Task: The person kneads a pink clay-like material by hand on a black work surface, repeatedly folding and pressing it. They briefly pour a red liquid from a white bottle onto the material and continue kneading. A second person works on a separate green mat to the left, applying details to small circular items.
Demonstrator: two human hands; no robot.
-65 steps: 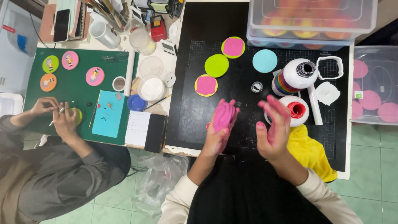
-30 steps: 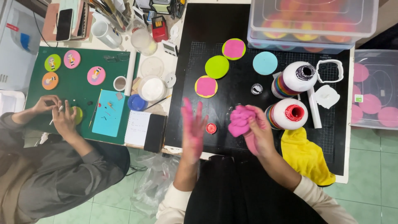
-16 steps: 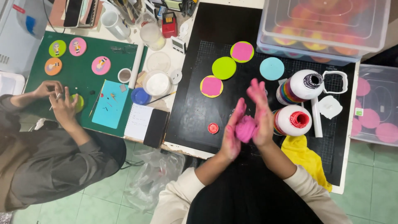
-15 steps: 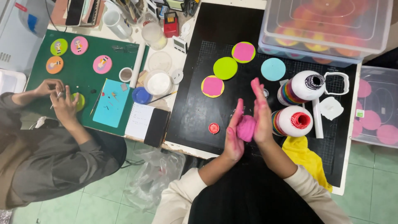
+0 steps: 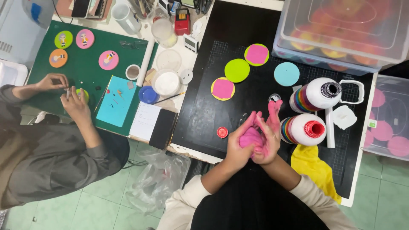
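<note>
Head cam | both palms, left hand (image 5: pixel 239 147) and right hand (image 5: pixel 269 135), pressed shut round pink clay lump (image 5: pixel 250 138) over near edge of black mat (image 5: pixel 204 115) | kneading step, I'd say | next: keep squeezing evenly

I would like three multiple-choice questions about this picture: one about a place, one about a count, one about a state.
1. Where does the small red cap lie?
A. on the black mat
B. on the green mat
C. on the floor

2. How many white bottles stand beside the hands?
A. one
B. two
C. four

3. The pink lump is
A. lying alone
B. inside the clear box
C. pressed between both hands

Answers: 1 A, the cap rests on black. 2 B, bottle and bottle. 3 C, left hand and right hand enclose it.
</note>
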